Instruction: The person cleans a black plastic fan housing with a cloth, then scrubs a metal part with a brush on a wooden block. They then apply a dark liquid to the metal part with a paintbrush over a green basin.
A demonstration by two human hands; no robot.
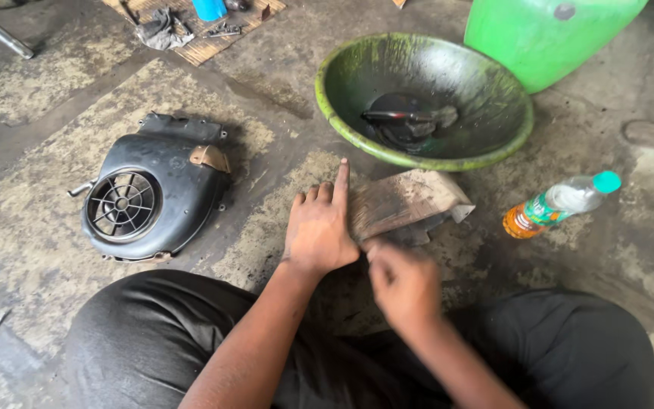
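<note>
Metal plate, dirty and roughly rectangular, lies on the stained concrete floor at the centre of the frame, just below the green bowl. Left hand presses on its left edge, palm down, fingers spread flat and the index finger stretched straight up the frame; it grasps nothing. Right hand sits at the plate's lower edge with fingers curled, blurred, so I cannot tell whether it pinches anything. Inside the bowl lies a dark tool in oily residue. A black fan cover rests at centre left, well apart from the hands. A plastic bottle with a teal cap lies at right, and a green jug stands at upper right.
</note>
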